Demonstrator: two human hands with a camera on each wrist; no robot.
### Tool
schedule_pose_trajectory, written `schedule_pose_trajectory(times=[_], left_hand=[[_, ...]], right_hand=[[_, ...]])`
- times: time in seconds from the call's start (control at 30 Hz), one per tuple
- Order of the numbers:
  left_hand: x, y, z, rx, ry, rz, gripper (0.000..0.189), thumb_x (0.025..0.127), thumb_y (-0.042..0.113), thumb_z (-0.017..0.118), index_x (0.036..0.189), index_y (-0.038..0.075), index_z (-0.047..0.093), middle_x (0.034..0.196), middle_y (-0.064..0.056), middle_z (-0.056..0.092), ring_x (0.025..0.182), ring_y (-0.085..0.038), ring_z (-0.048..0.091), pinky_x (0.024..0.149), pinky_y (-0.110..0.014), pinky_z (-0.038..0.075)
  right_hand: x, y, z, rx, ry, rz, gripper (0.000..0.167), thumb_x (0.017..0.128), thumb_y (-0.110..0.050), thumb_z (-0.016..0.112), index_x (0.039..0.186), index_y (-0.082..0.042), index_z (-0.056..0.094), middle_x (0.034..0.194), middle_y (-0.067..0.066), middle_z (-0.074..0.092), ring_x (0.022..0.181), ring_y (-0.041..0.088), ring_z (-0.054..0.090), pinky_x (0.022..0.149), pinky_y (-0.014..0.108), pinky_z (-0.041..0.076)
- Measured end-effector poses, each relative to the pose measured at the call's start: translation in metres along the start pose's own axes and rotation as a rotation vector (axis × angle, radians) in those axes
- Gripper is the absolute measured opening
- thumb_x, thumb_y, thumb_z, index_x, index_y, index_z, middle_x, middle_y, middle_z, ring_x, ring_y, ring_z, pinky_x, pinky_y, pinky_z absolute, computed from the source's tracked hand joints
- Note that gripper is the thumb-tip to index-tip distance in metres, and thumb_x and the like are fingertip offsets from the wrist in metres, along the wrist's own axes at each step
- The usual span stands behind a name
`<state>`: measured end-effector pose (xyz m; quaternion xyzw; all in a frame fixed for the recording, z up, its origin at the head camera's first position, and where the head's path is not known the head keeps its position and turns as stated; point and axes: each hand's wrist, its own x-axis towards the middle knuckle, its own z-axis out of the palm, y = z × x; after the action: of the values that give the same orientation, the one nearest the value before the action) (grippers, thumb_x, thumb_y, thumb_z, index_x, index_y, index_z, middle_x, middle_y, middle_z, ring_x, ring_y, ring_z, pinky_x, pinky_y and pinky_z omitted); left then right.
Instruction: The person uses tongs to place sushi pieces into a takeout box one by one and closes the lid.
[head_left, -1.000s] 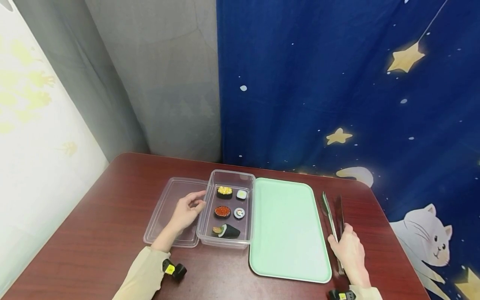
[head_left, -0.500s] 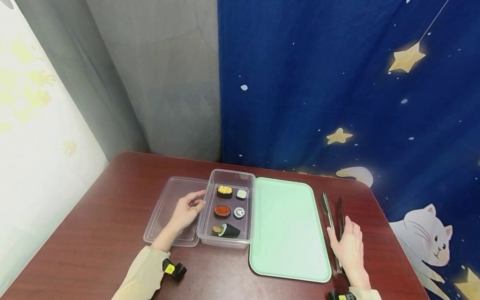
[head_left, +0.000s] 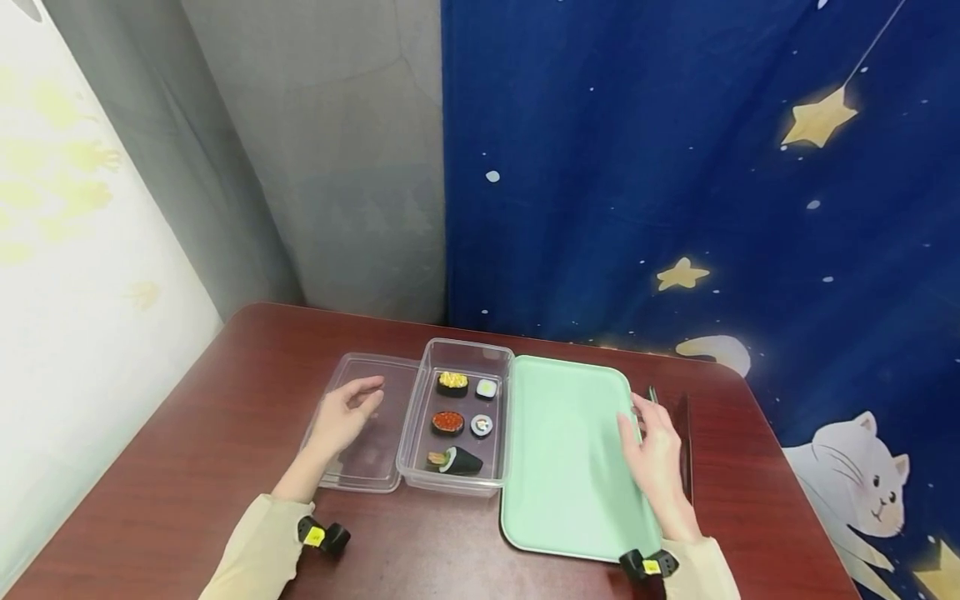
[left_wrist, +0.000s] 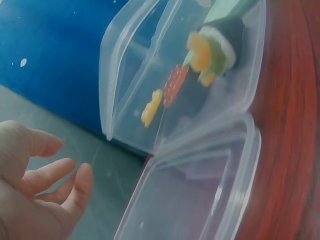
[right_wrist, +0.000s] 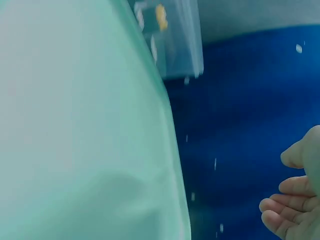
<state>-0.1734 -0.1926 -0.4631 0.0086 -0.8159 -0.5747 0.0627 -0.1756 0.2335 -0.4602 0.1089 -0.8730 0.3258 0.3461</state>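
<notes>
My left hand point(head_left: 339, 423) hovers over the clear plastic lid point(head_left: 378, 450), its fingers loosely bent with nothing between them. Beside the lid stands a clear plastic box point(head_left: 416, 433) holding several sushi pieces: one with yellow topping point(head_left: 452, 383), one with red roe point(head_left: 447, 422), a hand roll point(head_left: 459, 461) and two small rolls, one of them a white round roll point(head_left: 482, 426). Over the right edge of the mint green tray point(head_left: 570, 467) is my right hand point(head_left: 654, 454), fingers relaxed and holding nothing. Metal tongs point(head_left: 687, 450) lie just right of the tray, partly hidden by that hand.
All of this rests on a dark red wooden table point(head_left: 202, 425) with rounded corners. Behind it hang a grey curtain point(head_left: 360, 167) and a blue curtain point(head_left: 562, 167) with stars. The tray sits right against the box.
My right hand has left the tongs and moved left over the tray's edge. My left hand has drawn back leftward from the box's side.
</notes>
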Motion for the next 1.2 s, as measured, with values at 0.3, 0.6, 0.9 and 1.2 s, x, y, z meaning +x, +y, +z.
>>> schedule_pose_trajectory(times=[0.3, 0.6, 0.9, 1.2], left_hand=[[-0.012, -0.015, -0.033, 0.114, 0.058, -0.064, 0.034, 0.093, 0.013, 0.057, 0.124, -0.003, 0.057, 0.117, -0.022, 0.061, 0.105, -0.034, 0.06, 0.076, -0.02, 0.048], [-0.023, -0.025, -0.054, 0.137, 0.089, -0.122, 0.036, 0.094, 0.016, 0.056, 0.125, -0.002, 0.055, 0.116, -0.022, 0.062, 0.107, -0.033, 0.059, 0.077, -0.017, 0.045], [-0.029, -0.035, -0.064, 0.149, 0.103, -0.138, 0.035, 0.093, 0.012, 0.056, 0.124, -0.002, 0.056, 0.111, -0.022, 0.064, 0.104, -0.032, 0.06, 0.076, -0.021, 0.046], [-0.036, -0.041, -0.072, 0.16, 0.146, -0.117, 0.035, 0.089, 0.006, 0.06, 0.122, -0.004, 0.057, 0.113, -0.022, 0.063, 0.089, -0.007, 0.064, 0.071, -0.013, 0.045]], right_hand=[[0.024, -0.049, 0.044, 0.164, -0.052, -0.108, 0.032, 0.08, 0.002, 0.068, 0.111, 0.008, 0.062, 0.096, 0.019, 0.063, 0.085, 0.029, 0.061, 0.07, 0.04, 0.051], [0.032, -0.089, 0.077, 0.302, -0.086, -0.186, 0.03, 0.08, 0.002, 0.066, 0.109, 0.009, 0.062, 0.096, 0.021, 0.062, 0.084, 0.034, 0.061, 0.068, 0.043, 0.053], [0.032, -0.119, 0.096, 0.379, -0.172, -0.183, 0.031, 0.083, 0.001, 0.064, 0.113, 0.008, 0.061, 0.099, 0.021, 0.061, 0.087, 0.032, 0.06, 0.07, 0.044, 0.052], [0.029, -0.15, 0.115, 0.44, -0.231, -0.201, 0.032, 0.085, -0.006, 0.064, 0.115, 0.004, 0.061, 0.105, 0.017, 0.062, 0.089, 0.026, 0.06, 0.073, 0.042, 0.052]])
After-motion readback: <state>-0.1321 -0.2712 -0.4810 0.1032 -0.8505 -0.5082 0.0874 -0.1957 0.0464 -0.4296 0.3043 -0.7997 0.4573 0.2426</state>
